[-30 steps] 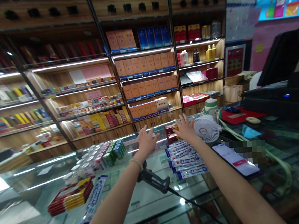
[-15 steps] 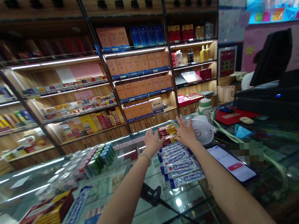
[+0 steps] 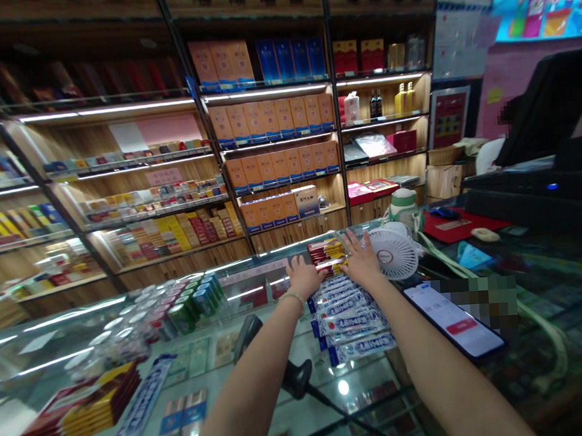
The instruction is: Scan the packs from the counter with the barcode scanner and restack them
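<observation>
Red-and-yellow packets (image 3: 328, 250) lie in a row on the glass counter, between my two hands. My left hand (image 3: 304, 276) is at their left side, its fingers apart and its thumb by the nearest packet. On the right side, my right hand (image 3: 362, 261) has its fingers stretched out along the packets' ends. Whether either hand presses on them is hard to tell. Nearer me, white-and-blue stick packets (image 3: 354, 323) overlap in a row. A white fan (image 3: 390, 254) stands just beyond my right hand.
A black handheld scanner (image 3: 297, 379) lies beneath my left forearm. Right of the sticks rests a phone (image 3: 455, 323). Cans (image 3: 181, 317) and a red-and-yellow packet stack (image 3: 93, 404) occupy the counter's left. A monitor (image 3: 545, 104) stands at right; stocked shelves (image 3: 276, 140) rise behind.
My left hand has shifted slightly right, and its fingers have lowered beside the red-and-yellow packets. My right hand stays at their right side, fingers a little lower. The view has moved slightly.
</observation>
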Available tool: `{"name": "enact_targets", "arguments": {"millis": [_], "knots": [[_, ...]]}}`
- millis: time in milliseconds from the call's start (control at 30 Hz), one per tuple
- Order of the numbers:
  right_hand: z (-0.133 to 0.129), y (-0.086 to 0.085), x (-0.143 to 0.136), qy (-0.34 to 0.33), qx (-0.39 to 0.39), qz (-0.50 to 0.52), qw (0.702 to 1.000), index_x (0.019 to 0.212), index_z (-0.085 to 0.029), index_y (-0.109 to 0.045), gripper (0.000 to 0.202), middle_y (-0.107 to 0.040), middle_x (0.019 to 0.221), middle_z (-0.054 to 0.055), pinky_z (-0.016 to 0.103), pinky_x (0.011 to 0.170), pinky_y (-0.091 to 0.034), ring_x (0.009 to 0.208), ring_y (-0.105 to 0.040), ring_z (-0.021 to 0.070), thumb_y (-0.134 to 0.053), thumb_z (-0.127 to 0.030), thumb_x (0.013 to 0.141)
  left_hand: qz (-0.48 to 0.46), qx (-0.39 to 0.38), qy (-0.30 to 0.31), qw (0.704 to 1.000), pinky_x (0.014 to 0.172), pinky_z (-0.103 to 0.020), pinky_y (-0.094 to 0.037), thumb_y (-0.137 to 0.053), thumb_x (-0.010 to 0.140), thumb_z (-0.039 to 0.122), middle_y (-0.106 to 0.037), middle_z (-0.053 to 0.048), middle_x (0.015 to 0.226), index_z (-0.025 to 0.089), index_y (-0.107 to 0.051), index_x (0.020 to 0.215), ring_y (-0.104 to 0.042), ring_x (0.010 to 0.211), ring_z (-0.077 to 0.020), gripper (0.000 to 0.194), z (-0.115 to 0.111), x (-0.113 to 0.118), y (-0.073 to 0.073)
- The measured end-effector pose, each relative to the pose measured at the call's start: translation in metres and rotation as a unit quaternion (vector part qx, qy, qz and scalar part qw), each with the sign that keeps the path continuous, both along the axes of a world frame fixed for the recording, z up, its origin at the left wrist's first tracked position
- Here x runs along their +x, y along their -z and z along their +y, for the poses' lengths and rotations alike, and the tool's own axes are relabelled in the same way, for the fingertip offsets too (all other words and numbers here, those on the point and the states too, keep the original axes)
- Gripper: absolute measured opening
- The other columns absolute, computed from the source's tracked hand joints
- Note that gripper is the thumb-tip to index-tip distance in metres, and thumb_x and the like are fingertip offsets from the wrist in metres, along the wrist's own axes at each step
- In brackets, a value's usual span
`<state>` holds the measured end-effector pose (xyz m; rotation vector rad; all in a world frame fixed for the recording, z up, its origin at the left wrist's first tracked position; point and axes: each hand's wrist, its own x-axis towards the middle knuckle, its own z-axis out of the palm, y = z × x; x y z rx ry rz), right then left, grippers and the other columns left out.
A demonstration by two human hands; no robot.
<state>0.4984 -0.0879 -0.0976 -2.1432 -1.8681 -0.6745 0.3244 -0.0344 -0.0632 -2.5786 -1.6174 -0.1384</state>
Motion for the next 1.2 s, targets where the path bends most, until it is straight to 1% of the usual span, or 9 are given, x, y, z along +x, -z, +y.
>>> {"name": "enact_targets", "arguments": {"millis": [133,267,367,500,600,733,867,1033,1200], "knots": [[0.000,0.000,0.000,-0.020,0.030,0.035,0.999,0.115,-0.017,-0.078,0.034,-0.031,0.167,0.010,0.057,0.125,0.017,0.160,0.004,0.0308,-0.064,-0.034,0.090,-0.012,0.013,0.001,1.000,0.117,-0.061,-0.028,-0.045,0.095,0.058,-0.043,-0.017,0.160,0.021,-0.074,0.122,-0.027,0.152,-0.0384,0.054,-0.002,0.000,0.000],[-0.001,-0.002,-0.003,-0.022,0.038,0.043,0.998,0.111,-0.016,-0.079,0.030,-0.030,0.167,0.012,0.063,0.124,0.015,0.160,-0.003,0.0321,-0.063,-0.033,0.092,-0.031,0.029,0.002,0.999,0.116,-0.061,-0.029,-0.050,0.094,0.057,-0.047,-0.018,0.157,0.021,-0.076,0.119,-0.028,0.151,-0.0393,0.050,-0.003,-0.006,-0.003],[-0.004,-0.007,-0.007,-0.027,0.061,0.046,0.997,0.107,-0.017,-0.079,0.028,-0.030,0.167,0.012,0.067,0.123,0.013,0.160,-0.006,0.0322,-0.062,-0.033,0.093,-0.045,0.044,0.001,0.998,0.115,-0.062,-0.030,-0.052,0.093,0.059,-0.050,-0.017,0.155,0.023,-0.077,0.114,-0.029,0.150,-0.0391,0.048,-0.004,-0.014,-0.009],[-0.010,-0.015,-0.016,-0.042,0.098,0.049,0.993,0.093,-0.019,-0.081,0.024,-0.034,0.166,0.011,0.070,0.122,0.010,0.159,-0.007,0.0335,-0.062,-0.032,0.093,-0.060,0.067,-0.008,0.996,0.116,-0.062,-0.028,-0.056,0.091,0.063,-0.052,-0.015,0.154,0.024,-0.080,0.103,-0.030,0.149,-0.0388,0.047,-0.007,-0.030,-0.022],[-0.013,-0.019,-0.026,-0.057,0.126,0.074,0.988,0.093,-0.020,-0.081,0.023,-0.036,0.165,0.011,0.073,0.120,0.009,0.159,-0.010,0.0352,-0.062,-0.032,0.093,-0.072,0.084,-0.015,0.994,0.117,-0.061,-0.027,-0.059,0.088,0.065,-0.054,-0.012,0.152,0.026,-0.081,0.098,-0.029,0.150,-0.0386,0.047,-0.011,-0.047,-0.032],[-0.016,-0.025,-0.044,-0.068,0.146,0.134,0.978,0.094,-0.023,-0.081,0.025,-0.037,0.165,0.009,0.075,0.118,0.007,0.158,-0.012,0.0360,-0.060,-0.036,0.095,-0.099,0.116,-0.025,0.988,0.115,-0.064,-0.027,-0.058,0.088,0.067,-0.050,-0.011,0.156,0.029,-0.082,0.096,-0.028,0.150,-0.0393,0.046,-0.018,-0.073,-0.046],[-0.017,-0.038,-0.065,-0.080,0.162,0.209,0.961,0.092,-0.026,-0.081,0.026,-0.040,0.164,0.008,0.076,0.118,0.004,0.158,-0.011,0.0349,-0.059,-0.040,0.096,-0.119,0.159,-0.032,0.980,0.118,-0.064,-0.023,-0.060,0.088,0.064,-0.050,-0.009,0.156,0.029,-0.083,0.091,-0.028,0.151,-0.0382,0.042,-0.028,-0.103,-0.057],[-0.013,-0.052,-0.092,-0.117,0.157,0.275,0.941,0.091,-0.028,-0.081,0.026,-0.045,0.160,0.007,0.078,0.116,0.004,0.157,-0.014,0.0355,-0.060,-0.044,0.094,-0.126,0.198,-0.038,0.971,0.121,-0.061,-0.019,-0.062,0.089,0.059,-0.048,-0.006,0.159,0.029,-0.082,0.091,-0.026,0.152,-0.0358,0.036,-0.041,-0.143,-0.071],[-0.009,-0.056,-0.122,-0.145,0.129,0.326,0.925,0.089,-0.027,-0.080,0.031,-0.048,0.158,0.008,0.078,0.116,0.003,0.157,-0.016,0.0356,-0.056,-0.046,0.095,-0.132,0.213,-0.049,0.967,0.122,-0.061,-0.016,-0.065,0.089,0.054,-0.045,-0.003,0.161,0.030,-0.081,0.093,-0.024,0.153,-0.0346,0.028,-0.053,-0.179,-0.078]]}}
